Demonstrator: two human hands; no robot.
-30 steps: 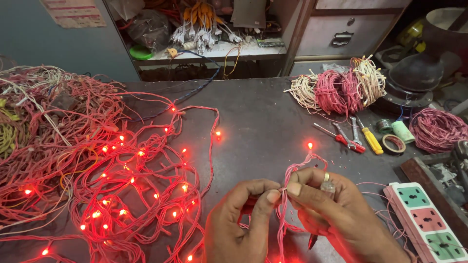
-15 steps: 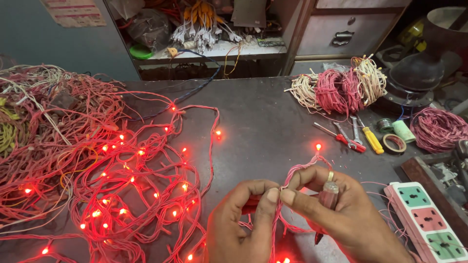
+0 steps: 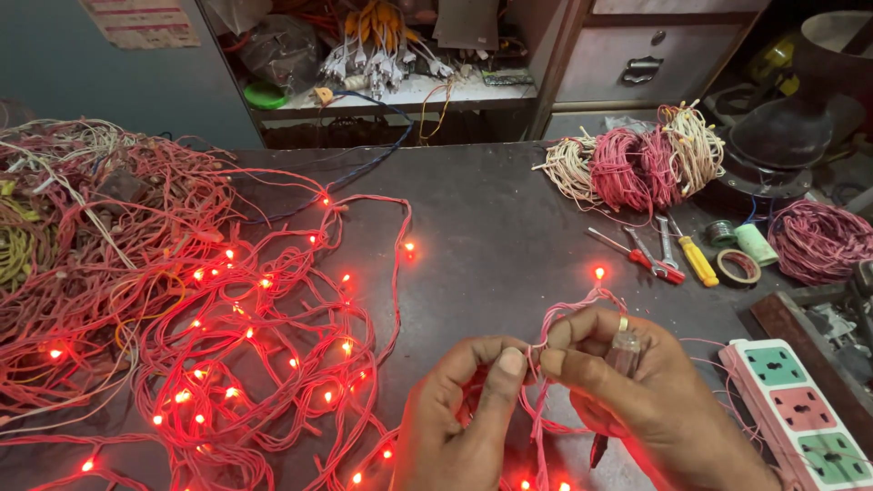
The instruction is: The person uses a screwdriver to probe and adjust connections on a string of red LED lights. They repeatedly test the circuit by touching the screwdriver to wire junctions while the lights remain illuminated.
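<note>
Left hand: the left hand (image 3: pixel 459 414) is low in the view, thumb and forefinger pinched shut on the pink wire (image 3: pixel 536 382), fingertip to fingertip with the other hand.
Right hand: the right hand (image 3: pixel 637 391) pinches the same wire just beside the left; a ring sits on one finger, and a tester (image 3: pixel 611 400) with a clear top and red tip lies tucked along the palm, pointing down.
Wire: the pink wire loops up from between the two hands and ends at a lit red bulb (image 3: pixel 598 272) just beyond the right knuckles; more strands hang below the hands with lit bulbs at the bottom edge.
Power strip: a power strip (image 3: pixel 800 409) with green and pink sockets lies right of the right hand, near the table's edge.
Light string: a tangle of lights (image 3: pixel 255 364), glowing red, spreads over the dark table (image 3: pixel 491 236) left of the hands.
Wire heap: an unlit heap (image 3: pixel 82 209) of red, white and yellow strands lies at far left.
Tools: red-handled pliers (image 3: pixel 650 259), a yellow screwdriver (image 3: pixel 696 259) and a tape roll (image 3: pixel 738 266) lie past the bulb, to the right.
Coils: wound coils (image 3: pixel 637 164) of pink and cream wire sit beyond the tools; another pink coil (image 3: pixel 818 241) is at far right.
Shelf: a shelf (image 3: pixel 400 91) behind the table holds plugs and cables.
</note>
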